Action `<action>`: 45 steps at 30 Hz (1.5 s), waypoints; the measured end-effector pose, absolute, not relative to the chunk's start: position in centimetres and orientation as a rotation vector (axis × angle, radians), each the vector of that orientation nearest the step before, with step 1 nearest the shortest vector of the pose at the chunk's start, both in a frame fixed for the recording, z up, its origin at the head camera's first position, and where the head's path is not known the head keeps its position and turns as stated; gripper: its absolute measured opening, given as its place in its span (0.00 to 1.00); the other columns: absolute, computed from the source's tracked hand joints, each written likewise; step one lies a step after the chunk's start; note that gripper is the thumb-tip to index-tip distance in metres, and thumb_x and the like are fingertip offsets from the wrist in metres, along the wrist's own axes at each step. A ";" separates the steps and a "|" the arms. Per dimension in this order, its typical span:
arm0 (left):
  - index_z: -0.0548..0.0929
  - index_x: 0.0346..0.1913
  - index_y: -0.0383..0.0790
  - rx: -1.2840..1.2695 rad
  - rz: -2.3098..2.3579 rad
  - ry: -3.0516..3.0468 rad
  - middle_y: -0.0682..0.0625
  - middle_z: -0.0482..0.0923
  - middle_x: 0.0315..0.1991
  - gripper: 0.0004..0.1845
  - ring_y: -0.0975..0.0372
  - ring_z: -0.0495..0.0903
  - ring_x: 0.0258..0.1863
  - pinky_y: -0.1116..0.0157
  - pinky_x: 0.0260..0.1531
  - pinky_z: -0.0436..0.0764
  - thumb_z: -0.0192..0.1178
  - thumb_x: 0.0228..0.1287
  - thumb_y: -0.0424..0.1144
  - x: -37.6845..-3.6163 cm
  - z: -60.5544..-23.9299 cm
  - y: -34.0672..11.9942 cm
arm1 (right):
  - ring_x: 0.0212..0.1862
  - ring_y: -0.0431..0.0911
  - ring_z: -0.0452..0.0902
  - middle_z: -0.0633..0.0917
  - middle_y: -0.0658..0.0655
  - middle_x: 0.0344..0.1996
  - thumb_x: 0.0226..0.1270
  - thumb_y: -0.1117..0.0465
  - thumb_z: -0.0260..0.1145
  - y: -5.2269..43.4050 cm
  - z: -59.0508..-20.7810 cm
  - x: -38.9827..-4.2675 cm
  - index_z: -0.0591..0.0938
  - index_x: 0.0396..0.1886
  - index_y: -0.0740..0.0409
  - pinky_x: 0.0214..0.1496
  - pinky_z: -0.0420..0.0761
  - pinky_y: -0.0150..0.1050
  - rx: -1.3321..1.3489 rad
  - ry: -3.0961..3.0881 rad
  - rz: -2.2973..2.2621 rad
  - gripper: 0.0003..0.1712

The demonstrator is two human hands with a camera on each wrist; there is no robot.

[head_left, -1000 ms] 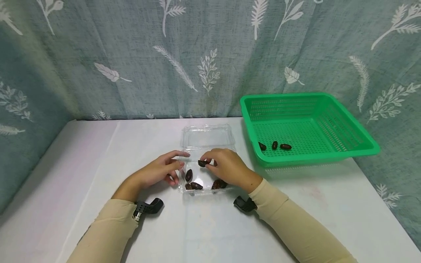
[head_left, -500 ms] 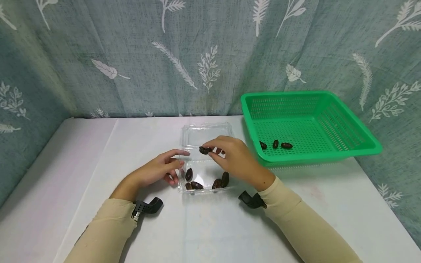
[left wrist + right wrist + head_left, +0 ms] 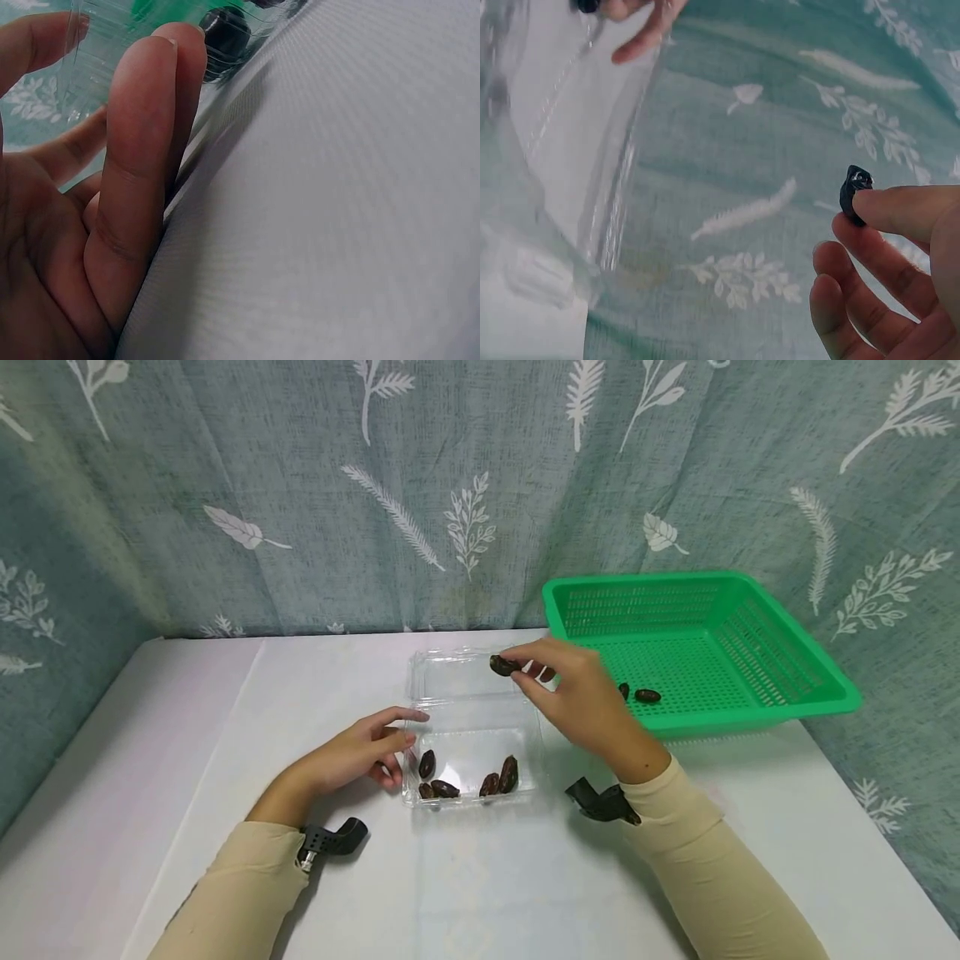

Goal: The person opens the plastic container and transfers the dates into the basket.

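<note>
Dates are the work here: one date (image 3: 503, 665) is pinched at the fingertips of the right hand (image 3: 577, 697), raised over the open lid of the clear box (image 3: 471, 758), short of the green basket (image 3: 697, 652). That fingertip hold looks light, so the date could slip and drop onto the desk (image 3: 225, 735) or lid. The left hand (image 3: 360, 752) rests with relaxed fingers against the box's left wall; if it eases off, the light box may slide, spilling the four dates (image 3: 468, 777) inside.
</note>
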State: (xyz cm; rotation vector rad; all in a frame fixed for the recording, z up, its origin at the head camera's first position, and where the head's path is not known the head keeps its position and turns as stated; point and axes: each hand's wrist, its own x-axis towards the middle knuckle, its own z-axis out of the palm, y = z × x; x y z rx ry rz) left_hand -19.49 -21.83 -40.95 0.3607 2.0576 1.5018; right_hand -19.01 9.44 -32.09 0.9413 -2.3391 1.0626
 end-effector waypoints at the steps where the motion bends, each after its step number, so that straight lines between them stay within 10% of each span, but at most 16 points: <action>1: 0.63 0.74 0.44 0.361 1.501 2.058 0.43 0.76 0.41 0.27 0.60 0.83 0.28 0.61 0.30 0.87 0.52 0.78 0.47 -19.5 -41.0 -21.8 | 0.38 0.47 0.83 0.89 0.57 0.41 0.62 0.71 0.71 9.6 -32.0 -19.1 0.87 0.48 0.61 0.39 0.85 0.41 0.923 -2.344 1.069 0.14; 45: 0.64 0.74 0.45 0.355 1.508 2.060 0.43 0.75 0.42 0.28 0.60 0.83 0.27 0.62 0.29 0.87 0.53 0.77 0.48 -19.6 -41.4 -21.8 | 0.43 0.59 0.85 0.86 0.68 0.47 0.71 0.65 0.63 20.8 -33.2 -24.1 0.84 0.54 0.59 0.32 0.81 0.43 0.419 -2.981 0.825 0.14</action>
